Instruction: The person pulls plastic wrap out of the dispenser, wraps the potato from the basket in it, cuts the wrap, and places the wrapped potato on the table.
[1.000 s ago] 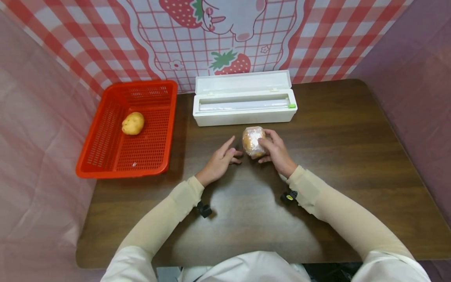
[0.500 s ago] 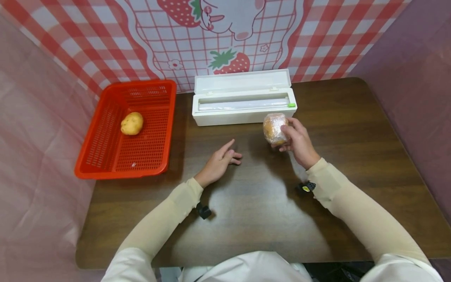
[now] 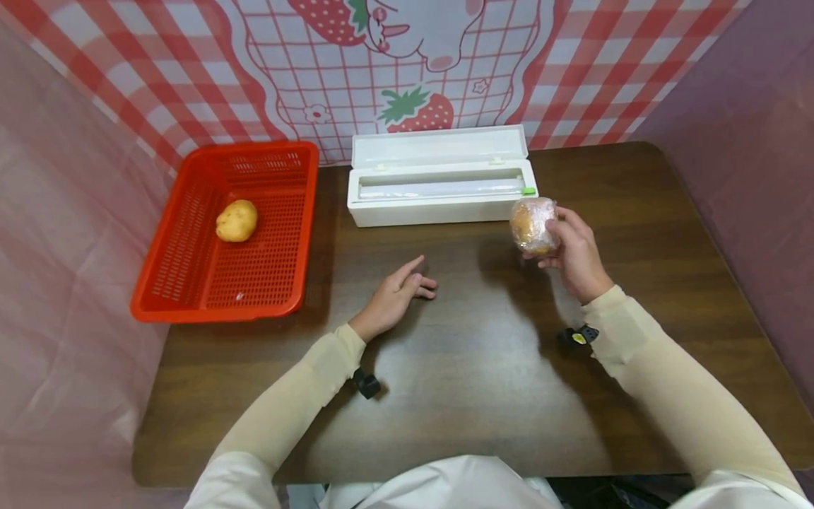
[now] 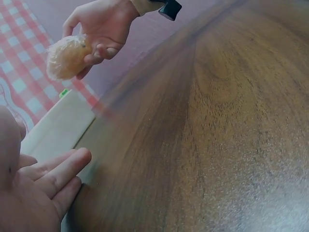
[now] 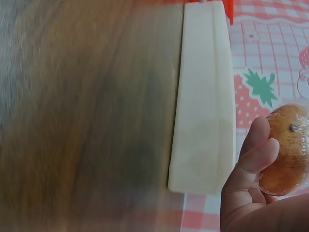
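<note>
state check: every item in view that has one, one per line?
wrapped fruit: covered in cling film, held off the table
right hand: grips the wrapped fruit
left hand: fingers relaxed, resting on the table
wrap dispenser: lid open
red basket: holds one potato, unwrapped

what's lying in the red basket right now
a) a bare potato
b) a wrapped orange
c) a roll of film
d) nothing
a, a bare potato lies alone in the red basket, while the wrapped orange is held up in the right hand near the white film dispenser.
</note>
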